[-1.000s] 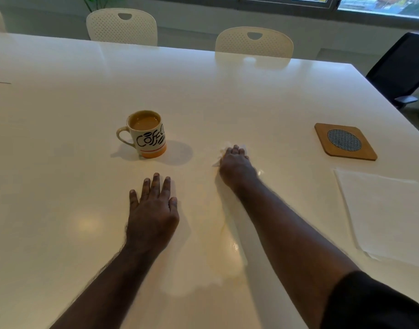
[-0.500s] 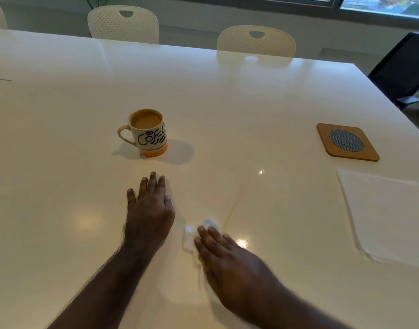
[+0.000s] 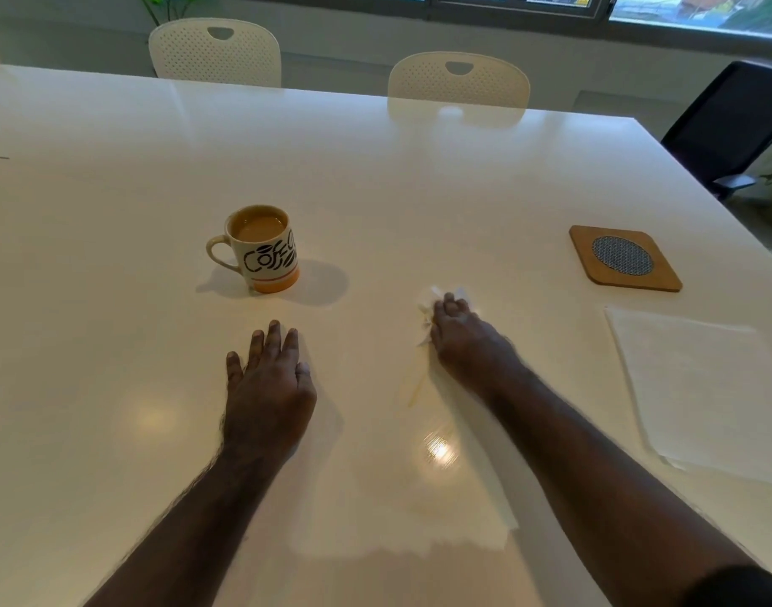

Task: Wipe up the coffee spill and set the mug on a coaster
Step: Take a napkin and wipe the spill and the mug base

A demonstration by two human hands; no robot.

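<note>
Head view: the left hand point(image 3: 268, 389) was laid flat, fingers spread, on the white table point(image 3: 375, 168). The right hand point(image 3: 461, 332) was closed on a crumpled tissue point(image 3: 428, 317) beside a faint coffee streak point(image 3: 412, 387). Farther off, the mug point(image 3: 264, 249) was seen upright, well apart from the coaster point(image 3: 625, 258).

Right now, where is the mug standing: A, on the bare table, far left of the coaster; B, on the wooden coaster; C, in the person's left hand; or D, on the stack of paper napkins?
A: the mug stands on the bare table, while the coaster lies empty far to its right.
</note>
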